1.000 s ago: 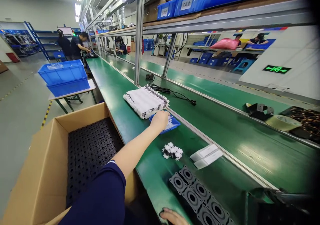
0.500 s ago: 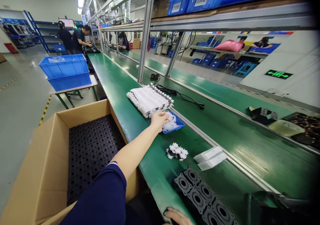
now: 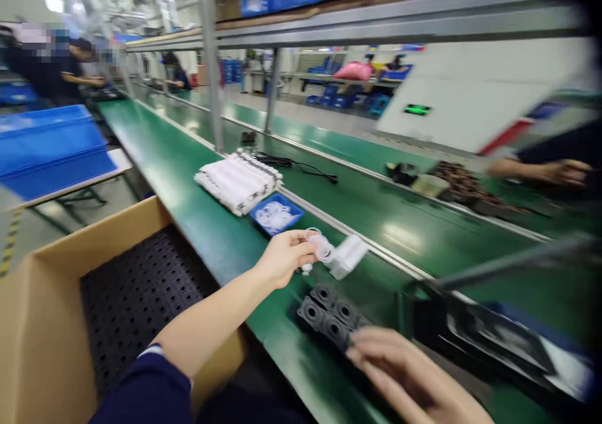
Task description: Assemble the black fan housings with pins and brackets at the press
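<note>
Thin white plastic rings (image 3: 322, 248) are pinched between the thumb and fingers of my left hand (image 3: 282, 258), held above the green bench. Just below that hand a bit of the small white clustered pieces (image 3: 306, 268) shows; the rest is hidden. My right hand (image 3: 399, 367), blurred, has its fingers stretched out over the near end of the black square parts with round centres (image 3: 324, 314), which lie in two rows. Whether the fingertips touch them I cannot tell. Behind my left hand, a blue tray (image 3: 297, 209) holds more white rings.
A stack of white sheets with knobbly edges (image 3: 239, 179) lies beyond the tray. White boxes (image 3: 350, 256) sit by the metal rail. At left stands an open carton (image 3: 51, 311) of black parts. Another person's hands (image 3: 567, 173) are across the bench at right.
My left hand has left the blue tray with white rings and come nearer, to the right. My right hand has risen over the black parts. The view has turned right.
</note>
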The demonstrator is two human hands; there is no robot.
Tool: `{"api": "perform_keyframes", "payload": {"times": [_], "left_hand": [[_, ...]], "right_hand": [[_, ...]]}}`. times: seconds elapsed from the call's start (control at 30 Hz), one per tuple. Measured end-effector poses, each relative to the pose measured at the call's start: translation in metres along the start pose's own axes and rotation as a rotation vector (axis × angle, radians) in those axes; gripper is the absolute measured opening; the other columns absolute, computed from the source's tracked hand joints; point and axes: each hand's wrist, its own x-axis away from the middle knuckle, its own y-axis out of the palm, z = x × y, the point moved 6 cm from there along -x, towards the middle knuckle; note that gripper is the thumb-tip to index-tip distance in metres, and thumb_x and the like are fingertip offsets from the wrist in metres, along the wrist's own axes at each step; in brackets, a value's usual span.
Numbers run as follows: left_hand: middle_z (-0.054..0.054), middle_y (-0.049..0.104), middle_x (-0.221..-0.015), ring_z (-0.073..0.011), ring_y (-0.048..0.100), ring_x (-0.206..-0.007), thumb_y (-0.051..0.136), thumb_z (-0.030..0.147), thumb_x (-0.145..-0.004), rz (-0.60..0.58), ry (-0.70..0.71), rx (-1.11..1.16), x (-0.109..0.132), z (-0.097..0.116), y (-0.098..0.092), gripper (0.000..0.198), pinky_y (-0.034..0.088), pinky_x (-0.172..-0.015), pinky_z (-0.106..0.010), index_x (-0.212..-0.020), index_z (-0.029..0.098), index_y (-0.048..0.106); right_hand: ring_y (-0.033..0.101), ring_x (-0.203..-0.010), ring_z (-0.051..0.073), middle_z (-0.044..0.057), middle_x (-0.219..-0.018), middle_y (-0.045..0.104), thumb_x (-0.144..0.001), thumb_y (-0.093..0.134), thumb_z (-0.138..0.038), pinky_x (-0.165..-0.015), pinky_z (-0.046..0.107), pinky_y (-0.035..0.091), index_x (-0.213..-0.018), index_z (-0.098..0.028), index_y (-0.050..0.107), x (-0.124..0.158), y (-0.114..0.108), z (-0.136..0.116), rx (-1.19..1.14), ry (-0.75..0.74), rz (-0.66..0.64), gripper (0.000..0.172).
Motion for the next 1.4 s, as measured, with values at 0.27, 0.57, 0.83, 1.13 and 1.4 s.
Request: {"api": "perform_keyframes", "payload": {"times": [0.27,0.57,0.83,1.13,1.4], "left_hand": [[-0.006,0.069,-0.098,-0.0159,0.067,-0.090,0.087,0.025,-0.068,-0.201,-0.140,-0.128,0.034,-0.039,0.041,0.039,0.054,-0.084,-0.029,-0.100,0.013,0.067],[-0.007,0.068,-0.112,-0.0175,0.066,-0.104,0.078,0.022,-0.078,-0.178,-0.205,-0.177,0.032,-0.067,0.051,0.043,0.053,-0.092,-0.030,-0.117,0.017,0.062],[-0.009,0.068,-0.119,-0.0197,0.062,-0.115,0.072,0.017,-0.082,-0.198,-0.328,-0.162,0.040,-0.079,0.068,0.038,0.047,-0.107,-0.036,-0.119,0.016,0.061],[-0.006,0.067,-0.116,-0.0203,0.062,-0.114,0.076,0.022,-0.079,-0.214,-0.283,-0.192,0.036,-0.089,0.070,0.043,0.047,-0.106,-0.038,-0.120,0.020,0.063],[-0.010,0.064,-0.126,-0.0261,0.059,-0.121,0.064,0.021,-0.087,-0.263,-0.184,-0.249,0.043,-0.096,0.063,0.040,0.045,-0.108,-0.044,-0.127,0.019,0.058]], "right_hand": [[0.064,-0.076,0.011,0.006,-0.113,0.056,-0.084,0.071,-0.043,-0.071,0.031,0.060,-0.119,-0.023,0.051,-0.036,-0.021,0.018,-0.623,0.367,0.187,0.045],[0.059,-0.065,0.007,0.002,-0.104,0.052,-0.083,0.069,-0.037,-0.058,0.024,0.055,-0.117,-0.021,0.052,-0.026,-0.024,0.044,-0.640,0.404,0.243,0.041],[0.059,-0.073,0.012,0.004,-0.096,0.056,-0.091,0.058,-0.024,-0.066,0.028,0.056,-0.098,-0.019,0.065,-0.026,-0.044,0.041,-0.322,0.282,0.220,0.011],[0.060,-0.095,0.015,0.005,-0.099,0.062,-0.093,0.053,-0.011,-0.084,0.030,0.051,-0.102,-0.021,0.066,-0.034,-0.053,0.024,-0.050,0.071,0.141,0.019],[0.060,-0.079,0.014,0.004,-0.097,0.060,-0.096,0.054,-0.029,-0.072,0.029,0.052,-0.110,-0.023,0.063,-0.032,-0.052,0.032,-0.070,0.269,0.116,0.017]]}}
